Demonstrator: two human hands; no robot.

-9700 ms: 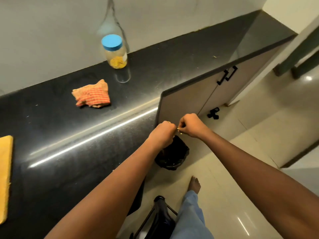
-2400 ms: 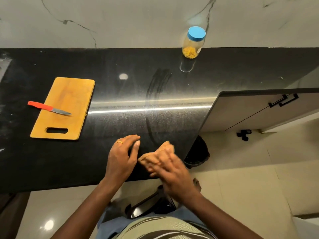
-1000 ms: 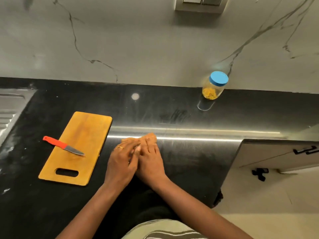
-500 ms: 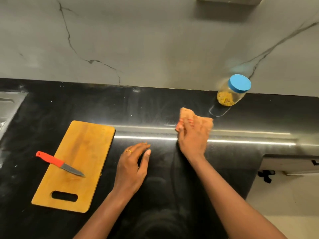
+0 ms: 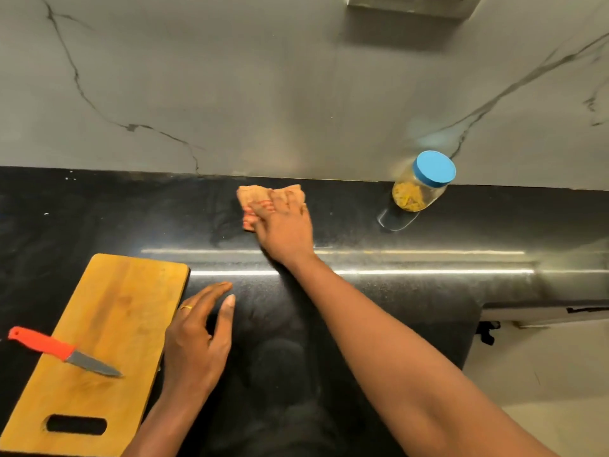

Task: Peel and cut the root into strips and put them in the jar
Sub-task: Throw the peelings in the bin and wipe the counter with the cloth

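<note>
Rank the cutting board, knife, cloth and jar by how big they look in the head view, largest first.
1. Cutting board, by far the largest.
2. Knife.
3. Jar and cloth: unsure. They look alike, and the right hand hides part of the cloth. Both lie farther from the camera, so they may look smaller than they are.

We see the right hand pressing an orange cloth on the black countertop; the left hand rests flat beside the wooden cutting board bearing a red-handled knife.
</note>
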